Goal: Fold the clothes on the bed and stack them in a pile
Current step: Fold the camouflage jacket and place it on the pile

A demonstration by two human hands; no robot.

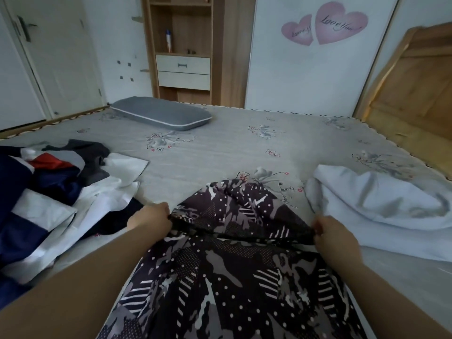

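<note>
Both hands, left hand [150, 217] and right hand [336, 237], are pinching the dark patterned garment [234, 265] lying mid-bed. Unfolded navy, red and white clothes [56, 189] are waiting left; no finished pile is showing on the grey floral bedsheet [220, 143].

grey pillow [161, 113], wooden shelf unit [182, 45], heart stickers [325, 24], white door [46, 52]

Dark patterned garment [234, 253] spread across bed [220, 148], upper edge bunched. Unfolded navy-white clothes heap [49, 192] left; white garment [381, 199] crumpled right.
</note>
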